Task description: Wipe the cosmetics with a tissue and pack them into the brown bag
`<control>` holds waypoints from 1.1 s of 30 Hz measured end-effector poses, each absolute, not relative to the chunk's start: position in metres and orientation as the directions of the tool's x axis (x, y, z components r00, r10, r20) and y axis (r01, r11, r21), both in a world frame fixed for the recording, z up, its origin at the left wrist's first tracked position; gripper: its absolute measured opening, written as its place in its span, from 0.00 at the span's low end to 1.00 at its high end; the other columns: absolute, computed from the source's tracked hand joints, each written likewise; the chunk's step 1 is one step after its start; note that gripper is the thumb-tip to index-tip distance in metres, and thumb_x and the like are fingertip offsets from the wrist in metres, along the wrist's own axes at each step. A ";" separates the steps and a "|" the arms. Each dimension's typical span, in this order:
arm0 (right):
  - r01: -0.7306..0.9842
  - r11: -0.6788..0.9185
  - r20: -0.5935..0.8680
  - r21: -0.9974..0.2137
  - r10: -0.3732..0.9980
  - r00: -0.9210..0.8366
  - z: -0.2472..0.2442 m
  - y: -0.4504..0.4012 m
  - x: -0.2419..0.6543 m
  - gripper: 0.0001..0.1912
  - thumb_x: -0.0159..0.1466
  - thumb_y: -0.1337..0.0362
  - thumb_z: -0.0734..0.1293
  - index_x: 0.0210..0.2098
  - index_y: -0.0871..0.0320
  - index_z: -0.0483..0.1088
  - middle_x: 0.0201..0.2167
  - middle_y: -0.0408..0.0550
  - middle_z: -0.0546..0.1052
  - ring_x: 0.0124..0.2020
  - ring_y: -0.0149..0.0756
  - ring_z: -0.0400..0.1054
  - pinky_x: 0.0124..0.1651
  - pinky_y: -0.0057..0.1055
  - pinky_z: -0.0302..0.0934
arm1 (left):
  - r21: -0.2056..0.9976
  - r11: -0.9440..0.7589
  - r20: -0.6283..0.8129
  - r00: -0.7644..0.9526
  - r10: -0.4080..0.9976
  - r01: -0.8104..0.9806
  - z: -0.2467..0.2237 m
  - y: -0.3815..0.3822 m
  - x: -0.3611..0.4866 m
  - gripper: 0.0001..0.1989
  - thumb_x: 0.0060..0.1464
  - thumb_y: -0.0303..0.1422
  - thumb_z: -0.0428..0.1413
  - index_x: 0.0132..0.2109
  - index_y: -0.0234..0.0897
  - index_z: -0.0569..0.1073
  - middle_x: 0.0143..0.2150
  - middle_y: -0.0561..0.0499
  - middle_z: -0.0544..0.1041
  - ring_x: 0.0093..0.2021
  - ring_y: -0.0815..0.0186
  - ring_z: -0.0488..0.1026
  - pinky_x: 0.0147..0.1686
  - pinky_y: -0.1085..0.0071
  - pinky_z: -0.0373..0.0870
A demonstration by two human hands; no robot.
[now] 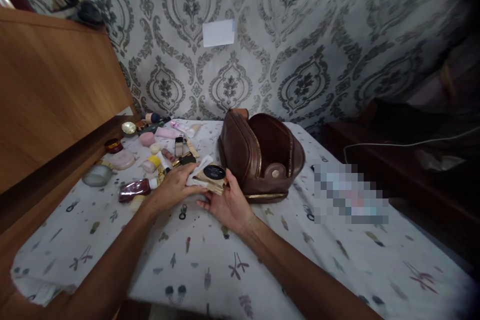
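Note:
Between my hands is a small gold-coloured case (214, 172) with a black oval label. My right hand (230, 203) holds it from the right and below, thumb along its edge. My left hand (178, 183) pinches a white cloth or tissue (196, 172) against the case's left side. Just behind them stands a brown leather bag (240, 152), its zipped top gaping open. Left of my hands lie several cosmetics, among them a dark red bottle (134, 190), a yellow-banded jar (151, 163) and a pink jar (147, 139).
A patterned white cloth (210, 265) covers the table. A frosted jar (97, 175) lies near its left side, by a wooden panel (56, 85). A blurred-out flat object (350, 195) rests right of the bag. Behind is a wallpapered wall (262, 60); a white cable (405, 141) runs at right.

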State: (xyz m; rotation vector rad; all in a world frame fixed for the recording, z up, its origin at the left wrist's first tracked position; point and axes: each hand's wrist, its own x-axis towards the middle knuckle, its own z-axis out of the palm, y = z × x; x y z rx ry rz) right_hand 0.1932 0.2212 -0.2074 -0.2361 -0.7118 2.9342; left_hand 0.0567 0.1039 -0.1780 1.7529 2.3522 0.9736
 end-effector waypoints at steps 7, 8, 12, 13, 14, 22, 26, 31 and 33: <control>-0.097 -0.863 -0.147 -0.496 0.194 -0.970 -0.211 0.221 0.189 0.18 0.68 0.50 0.59 0.42 0.54 0.75 0.39 0.43 0.81 0.39 0.36 0.73 0.47 0.37 0.67 | 0.373 0.300 0.247 -0.405 0.880 0.878 -0.172 0.101 0.054 0.11 0.56 0.41 0.58 0.35 0.37 0.74 0.33 0.48 0.79 0.35 0.58 0.74 0.35 0.69 0.63; -0.113 -0.859 -0.152 -0.499 0.215 -0.965 -0.211 0.220 0.189 0.17 0.68 0.50 0.59 0.42 0.53 0.75 0.39 0.42 0.81 0.40 0.35 0.73 0.47 0.37 0.67 | 0.385 0.298 0.234 -0.405 0.884 0.873 -0.171 0.101 0.054 0.10 0.56 0.40 0.57 0.34 0.37 0.75 0.32 0.48 0.79 0.34 0.59 0.75 0.34 0.69 0.62; -0.161 -0.843 -0.125 -0.514 0.260 -0.958 -0.213 0.220 0.187 0.15 0.67 0.52 0.62 0.42 0.52 0.75 0.39 0.41 0.82 0.42 0.35 0.73 0.48 0.35 0.67 | 0.387 0.309 0.186 -0.401 0.897 0.869 -0.171 0.098 0.055 0.12 0.56 0.39 0.57 0.28 0.38 0.74 0.27 0.49 0.77 0.29 0.60 0.73 0.31 0.70 0.58; -0.169 -0.836 -0.116 -0.523 0.266 -0.957 -0.214 0.220 0.187 0.14 0.66 0.52 0.63 0.43 0.52 0.75 0.39 0.41 0.82 0.42 0.35 0.73 0.48 0.35 0.67 | 0.372 0.314 0.169 -0.396 0.902 0.873 -0.172 0.098 0.055 0.14 0.56 0.39 0.57 0.26 0.38 0.73 0.25 0.50 0.76 0.28 0.61 0.72 0.31 0.69 0.58; -0.175 -0.827 -0.112 -0.535 0.274 -0.955 -0.214 0.220 0.186 0.14 0.66 0.52 0.64 0.43 0.53 0.75 0.39 0.42 0.82 0.42 0.36 0.74 0.49 0.34 0.66 | 0.362 0.313 0.146 -0.386 0.911 0.878 -0.174 0.097 0.055 0.16 0.57 0.40 0.56 0.24 0.38 0.71 0.23 0.50 0.75 0.27 0.61 0.70 0.30 0.69 0.57; -0.220 -0.698 -0.047 -0.681 0.342 -0.939 -0.217 0.216 0.188 0.23 0.57 0.51 0.73 0.49 0.53 0.72 0.43 0.44 0.80 0.43 0.37 0.74 0.47 0.34 0.68 | 0.482 0.290 -0.016 -0.323 0.946 0.827 -0.173 0.091 0.058 0.11 0.53 0.38 0.57 0.41 0.38 0.76 0.38 0.48 0.79 0.40 0.55 0.74 0.39 0.68 0.65; -0.159 -0.637 -0.037 -0.754 0.283 -0.958 -0.216 0.213 0.192 0.36 0.53 0.48 0.75 0.58 0.44 0.64 0.57 0.44 0.72 0.48 0.39 0.72 0.45 0.38 0.71 | 0.638 0.226 0.002 -0.295 0.955 0.736 -0.162 0.088 0.052 0.14 0.54 0.39 0.54 0.45 0.38 0.74 0.39 0.50 0.79 0.39 0.58 0.74 0.40 0.68 0.68; -0.129 -0.412 0.034 -0.902 0.231 -0.972 -0.216 0.209 0.194 0.41 0.54 0.49 0.74 0.64 0.45 0.58 0.65 0.47 0.61 0.58 0.42 0.62 0.46 0.35 0.70 | 0.665 0.258 0.166 -0.476 0.864 0.700 -0.163 0.091 0.048 0.14 0.57 0.38 0.50 0.46 0.36 0.73 0.42 0.47 0.78 0.44 0.56 0.73 0.46 0.62 0.69; -0.125 -0.344 0.042 -0.931 0.238 -0.970 -0.216 0.208 0.194 0.43 0.53 0.49 0.75 0.64 0.47 0.57 0.65 0.49 0.60 0.58 0.43 0.61 0.44 0.33 0.70 | 0.664 0.217 0.243 -0.480 0.843 0.716 -0.165 0.094 0.052 0.14 0.57 0.35 0.50 0.47 0.35 0.72 0.45 0.45 0.77 0.48 0.55 0.73 0.50 0.60 0.67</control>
